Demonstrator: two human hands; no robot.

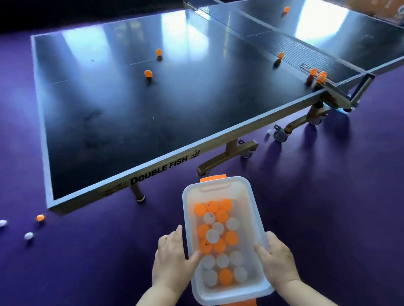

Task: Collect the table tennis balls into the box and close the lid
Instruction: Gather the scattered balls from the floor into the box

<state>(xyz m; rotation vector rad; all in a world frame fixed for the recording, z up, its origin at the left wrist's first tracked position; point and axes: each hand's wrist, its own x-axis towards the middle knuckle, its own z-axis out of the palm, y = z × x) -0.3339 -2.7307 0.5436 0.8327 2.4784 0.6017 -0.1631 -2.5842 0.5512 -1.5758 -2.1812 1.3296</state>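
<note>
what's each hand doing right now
Left hand: closed on the left wall of the box, holding it.
Right hand: closed on the box's right wall, holding it.

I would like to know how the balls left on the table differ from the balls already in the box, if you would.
The balls on the table are all orange; the balls in the box mix orange and white. Those on the table lie scattered, several by the net; those in the box sit packed together, held between left hand and right hand. Both look alike in size.
</note>
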